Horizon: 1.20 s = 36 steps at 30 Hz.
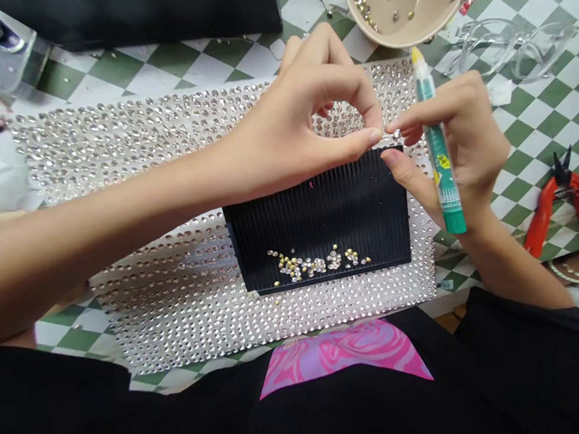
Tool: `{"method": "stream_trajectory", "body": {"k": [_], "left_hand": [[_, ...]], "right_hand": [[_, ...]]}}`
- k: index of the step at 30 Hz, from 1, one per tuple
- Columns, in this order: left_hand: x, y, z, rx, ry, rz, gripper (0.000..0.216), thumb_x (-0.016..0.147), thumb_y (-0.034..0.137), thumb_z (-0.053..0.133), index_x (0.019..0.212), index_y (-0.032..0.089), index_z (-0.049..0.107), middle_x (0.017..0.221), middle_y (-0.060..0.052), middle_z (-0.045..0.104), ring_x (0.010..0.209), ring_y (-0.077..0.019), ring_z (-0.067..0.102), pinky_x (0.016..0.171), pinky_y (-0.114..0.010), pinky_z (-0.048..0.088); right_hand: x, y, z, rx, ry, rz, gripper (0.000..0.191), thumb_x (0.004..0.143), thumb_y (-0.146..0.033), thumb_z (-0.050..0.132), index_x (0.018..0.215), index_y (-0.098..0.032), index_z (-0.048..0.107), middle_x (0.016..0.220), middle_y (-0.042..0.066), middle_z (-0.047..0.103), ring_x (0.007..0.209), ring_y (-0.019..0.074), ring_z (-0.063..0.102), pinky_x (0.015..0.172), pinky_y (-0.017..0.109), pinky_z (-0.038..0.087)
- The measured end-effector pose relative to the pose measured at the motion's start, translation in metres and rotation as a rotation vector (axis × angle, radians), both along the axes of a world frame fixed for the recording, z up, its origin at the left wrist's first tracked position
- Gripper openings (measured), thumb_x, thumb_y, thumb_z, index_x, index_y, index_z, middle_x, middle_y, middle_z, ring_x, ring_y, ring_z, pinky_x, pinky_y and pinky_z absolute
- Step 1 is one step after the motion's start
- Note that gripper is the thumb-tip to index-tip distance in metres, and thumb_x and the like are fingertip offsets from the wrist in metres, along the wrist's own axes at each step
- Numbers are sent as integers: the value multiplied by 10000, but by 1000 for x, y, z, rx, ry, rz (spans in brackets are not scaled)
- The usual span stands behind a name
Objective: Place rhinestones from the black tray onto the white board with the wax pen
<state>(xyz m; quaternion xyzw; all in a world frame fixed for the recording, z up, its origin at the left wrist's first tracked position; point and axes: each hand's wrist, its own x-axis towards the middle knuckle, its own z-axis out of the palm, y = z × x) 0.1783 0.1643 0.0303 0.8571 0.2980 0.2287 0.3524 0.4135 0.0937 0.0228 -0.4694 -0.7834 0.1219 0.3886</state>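
Observation:
My left hand (306,119) is curled, its thumb and forefinger pinched together at the top right corner of a black ribbed tray (320,218). My right hand (456,140) holds a green glue pen (437,145) upright, yellow tip up, and its fingertips meet the left hand's pinch over something tiny that I cannot make out. Several small gold and silver rhinestones (318,263) lie along the tray's near edge. The tray rests on a large sheet covered in rows of clear rhinestones (167,186).
A beige bowl (407,24) with a few loose stones stands at the back right. Clear glasses (511,46) lie beside it, red-handled pliers (559,199) at the right edge. A black case (153,10) sits at the back on the green-and-white checked cloth.

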Motion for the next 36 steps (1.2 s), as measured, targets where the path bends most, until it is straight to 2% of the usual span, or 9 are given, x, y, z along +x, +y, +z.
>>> {"method": "stream_trajectory", "body": {"k": [3, 7, 10, 13, 17, 21, 25, 30, 36], "left_hand": [[0, -3, -2, -65, -44, -23, 550, 1131, 678, 499, 1040, 190, 735, 1066, -6, 485, 1283, -217, 578, 1158, -537, 517], [0, -6, -2, -115, -66, -38, 608, 1122, 737, 469, 1049, 194, 731, 1064, -9, 480, 1291, -215, 575, 1123, -475, 531], [1, -8, -2, -109, -74, -42, 622, 1114, 756, 472, 1043, 196, 735, 1051, -15, 482, 1287, -223, 569, 1108, -449, 527], [1, -9, -5, -100, -100, -63, 488, 1143, 629, 533, 1052, 195, 737, 1072, -22, 511, 1246, -215, 573, 1138, -468, 506], [2, -11, -11, -79, -116, -73, 317, 1153, 472, 568, 1053, 211, 719, 1130, -31, 555, 1239, -214, 587, 1195, -502, 483], [-1, -10, -17, 21, -52, 7, 238, 1148, 400, 524, 1229, 229, 669, 1161, -26, 540, 1281, -235, 576, 1127, -496, 527], [-8, -3, -22, 149, 16, 102, 254, 1087, 234, 517, 1313, 171, 615, 1203, -43, 539, 1295, -245, 537, 1150, -521, 474], [-11, 2, -29, 325, 144, 49, 306, 1068, 192, 437, 1361, 192, 526, 1256, -51, 482, 1352, -308, 525, 1160, -643, 429], [-3, -2, -30, 465, 283, -33, 341, 1096, 199, 342, 1422, 258, 422, 1318, -69, 429, 1429, -394, 525, 1085, -670, 521]], "right_hand": [[-4, -2, 0, -22, 14, -20, 43, 1042, -397, 687, 1073, -420, 706, 971, -17, 769, 915, 306, 719, 822, 556, 571], [-5, -2, -2, 16, 145, 50, 146, 1020, -321, 724, 1109, -434, 742, 922, -20, 741, 851, 287, 685, 817, 522, 545], [-6, -3, -5, 10, 129, -1, 45, 1017, -413, 723, 1058, -411, 742, 852, -4, 709, 828, 287, 658, 807, 519, 531], [-6, -3, -8, 24, 110, -60, 123, 1001, -533, 715, 1007, -412, 732, 797, 3, 684, 786, 276, 632, 781, 516, 530], [-6, -2, -10, 15, 126, -40, 160, 1001, -561, 698, 999, -404, 727, 817, 12, 689, 793, 279, 634, 814, 523, 539], [0, 4, -10, -19, 148, 5, 146, 1023, -531, 675, 1063, -409, 743, 895, 33, 684, 868, 305, 642, 817, 521, 543], [9, 12, -13, -66, 53, 8, 87, 1040, -484, 687, 1055, -422, 746, 919, 21, 695, 882, 279, 646, 783, 479, 522], [12, 17, -20, -74, -11, -40, 113, 980, -496, 777, 1011, -391, 804, 893, 52, 656, 874, 289, 615, 792, 495, 523], [11, 20, -25, -110, -21, -59, 112, 952, -475, 783, 1055, -517, 796, 884, 48, 598, 903, 332, 587, 847, 549, 508]]}}
